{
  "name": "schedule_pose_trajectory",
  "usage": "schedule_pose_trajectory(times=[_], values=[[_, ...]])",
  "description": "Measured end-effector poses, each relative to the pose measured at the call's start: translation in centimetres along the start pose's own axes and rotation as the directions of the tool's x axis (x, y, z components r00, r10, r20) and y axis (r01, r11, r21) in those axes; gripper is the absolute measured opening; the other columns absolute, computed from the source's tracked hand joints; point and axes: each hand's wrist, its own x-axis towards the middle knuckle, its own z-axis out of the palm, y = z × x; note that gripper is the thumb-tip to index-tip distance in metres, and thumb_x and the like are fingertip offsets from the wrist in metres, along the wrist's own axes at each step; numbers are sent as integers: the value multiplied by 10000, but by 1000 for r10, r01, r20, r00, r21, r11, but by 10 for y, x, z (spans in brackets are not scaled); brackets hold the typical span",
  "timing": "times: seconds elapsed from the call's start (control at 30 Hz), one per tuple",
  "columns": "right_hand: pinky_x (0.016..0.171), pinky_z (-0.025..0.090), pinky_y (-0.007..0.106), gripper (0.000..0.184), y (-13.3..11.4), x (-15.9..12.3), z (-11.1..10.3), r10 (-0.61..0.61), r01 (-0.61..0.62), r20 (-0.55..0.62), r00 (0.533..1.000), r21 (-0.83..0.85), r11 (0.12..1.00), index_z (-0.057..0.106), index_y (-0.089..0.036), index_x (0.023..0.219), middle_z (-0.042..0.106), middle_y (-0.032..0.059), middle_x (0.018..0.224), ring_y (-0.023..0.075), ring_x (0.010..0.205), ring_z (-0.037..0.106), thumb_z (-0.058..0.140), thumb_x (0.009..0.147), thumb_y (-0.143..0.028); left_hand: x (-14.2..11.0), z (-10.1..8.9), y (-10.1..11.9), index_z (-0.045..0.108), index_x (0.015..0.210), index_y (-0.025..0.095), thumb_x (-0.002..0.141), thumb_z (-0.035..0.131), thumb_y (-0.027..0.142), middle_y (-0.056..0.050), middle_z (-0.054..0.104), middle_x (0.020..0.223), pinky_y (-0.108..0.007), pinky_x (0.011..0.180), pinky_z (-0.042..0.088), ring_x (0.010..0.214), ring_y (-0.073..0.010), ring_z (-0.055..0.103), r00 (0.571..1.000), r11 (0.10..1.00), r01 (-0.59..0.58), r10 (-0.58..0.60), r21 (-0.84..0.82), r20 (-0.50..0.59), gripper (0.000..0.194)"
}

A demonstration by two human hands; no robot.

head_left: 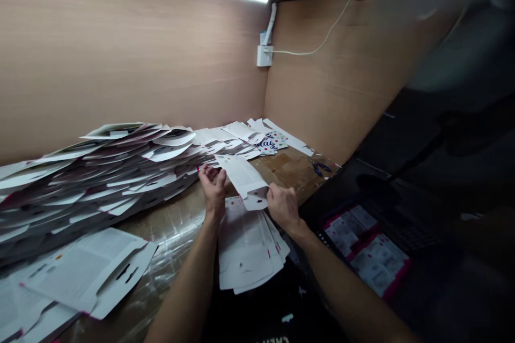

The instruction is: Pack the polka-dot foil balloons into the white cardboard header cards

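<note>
My right hand [284, 206] is closed on the right edge of a white printed card packet [241, 174], near its open end and the flap with a hang hole. Just left of that packet, my left hand [214, 187] is raised with its fingers curled in. A small pink spot shows at its fingertips, and whether it grips anything is hidden. Below both hands lies a fanned stack of similar white packets [249, 249], close to my body.
Overlapping packets form a long heap [120, 171] along the back wall. More packets [84, 273] lie front left. Dark-handled pliers [319, 166] rest at the table's right end, near a dotted card [273, 142]. A pink-edged box [386, 295] of packs stands low right.
</note>
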Motion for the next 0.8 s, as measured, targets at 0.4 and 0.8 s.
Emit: schedule_pose_trajectory(times=[0.4,0.8], values=[[708,299,315,287,-20,11,10,-151,143,18,988,247,959,595,-217,802,722,29,773,179,706,611,440,1041,-187,3,-18,-1,597,1419,199,796,698,666,-203,732,1303,-553,1000,584,1155,-396,727,741,757,634,-535,-159,407,786],[799,365,331,295,-20,19,23,-243,228,27,970,265,937,655,-192,797,753,64,823,191,747,644,503,1047,-236,12,-19,-11,626,1368,171,840,668,634,-197,748,1253,-592,975,604,1131,-385,736,822,804,551,-480,-221,305,704]])
